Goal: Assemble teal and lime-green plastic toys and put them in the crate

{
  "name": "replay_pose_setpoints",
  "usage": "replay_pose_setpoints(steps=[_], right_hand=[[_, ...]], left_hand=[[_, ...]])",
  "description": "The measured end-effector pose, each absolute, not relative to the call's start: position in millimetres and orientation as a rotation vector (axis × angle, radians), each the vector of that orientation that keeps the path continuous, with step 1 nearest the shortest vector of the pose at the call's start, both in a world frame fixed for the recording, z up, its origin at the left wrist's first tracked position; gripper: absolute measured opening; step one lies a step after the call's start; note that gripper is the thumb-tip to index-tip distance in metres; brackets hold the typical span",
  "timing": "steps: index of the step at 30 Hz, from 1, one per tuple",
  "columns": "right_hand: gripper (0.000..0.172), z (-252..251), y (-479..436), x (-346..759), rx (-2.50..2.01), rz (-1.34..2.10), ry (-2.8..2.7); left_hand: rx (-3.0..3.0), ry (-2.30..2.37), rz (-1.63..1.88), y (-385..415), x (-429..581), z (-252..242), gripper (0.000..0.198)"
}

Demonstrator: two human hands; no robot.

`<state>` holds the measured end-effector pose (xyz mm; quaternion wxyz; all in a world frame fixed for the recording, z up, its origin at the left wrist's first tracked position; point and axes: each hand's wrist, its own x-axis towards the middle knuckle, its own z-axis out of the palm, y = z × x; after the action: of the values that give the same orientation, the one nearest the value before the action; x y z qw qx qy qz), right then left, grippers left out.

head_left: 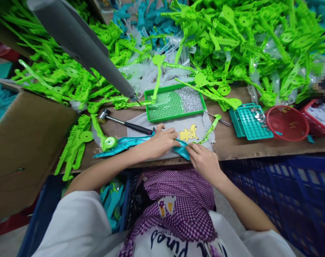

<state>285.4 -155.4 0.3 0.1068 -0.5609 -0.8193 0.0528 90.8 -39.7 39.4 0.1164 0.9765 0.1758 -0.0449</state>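
A long shiny blue plastic part (pixel 125 144) lies across a grey cloth (pixel 175 125) at the table's front edge. My left hand (pixel 162 142) is closed over its middle and hides that section. At its right end my right hand (pixel 204 159) pinches the blue part, fingertips pressed on it. Just above those fingers lies a slim green plastic part (pixel 212 129), its lower end close to them; I cannot tell whether they touch. A hammer (pixel 125 123) with a black grip rests behind my left hand.
A green tray (pixel 162 116) of small metal pieces stands behind the cloth. Rightward are a screwdriver (pixel 223 121), a teal tray (pixel 252 134) with metal discs and a red bowl (pixel 287 125). Green parts (pixel 232 39) pile up behind. A grey power screwdriver (pixel 98 53) hangs upper left.
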Motion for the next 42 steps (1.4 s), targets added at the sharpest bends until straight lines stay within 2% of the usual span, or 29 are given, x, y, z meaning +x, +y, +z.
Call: replay_pose_setpoints(steps=[7,13,19,26,34,39,42], right_hand=[[0.020,2.7,-154.2,284.5,-1.672,0.117,-2.448],[0.018,4.1,-153.4,283.9,-1.666,0.116,-2.438],[0.017,5.1,-152.6,283.7,-1.661,0.110,-2.436],[0.020,3.2,-153.5,283.6,-1.656,0.119,-2.440],[0.026,-4.9,-155.5,281.4,-1.662,0.129,-2.410],[0.030,3.1,-163.2,301.2,-1.542,0.413,-2.081],[0.028,14.7,-161.5,326.6,-1.662,0.341,-1.585]], left_hand=[[2.869,0.469,-0.192,-30.1,98.5,43.2,0.034],[2.904,0.289,-0.273,-18.6,107.8,51.6,0.024],[2.835,0.263,-0.241,-7.3,107.4,45.5,0.033],[2.766,0.112,-0.118,4.1,112.9,34.2,0.028],[2.835,0.148,-0.150,0.5,116.1,23.8,0.025],[2.820,0.261,-0.162,-4.5,110.7,20.8,0.027],[2.757,0.368,-0.145,-4.8,103.5,17.9,0.032]])
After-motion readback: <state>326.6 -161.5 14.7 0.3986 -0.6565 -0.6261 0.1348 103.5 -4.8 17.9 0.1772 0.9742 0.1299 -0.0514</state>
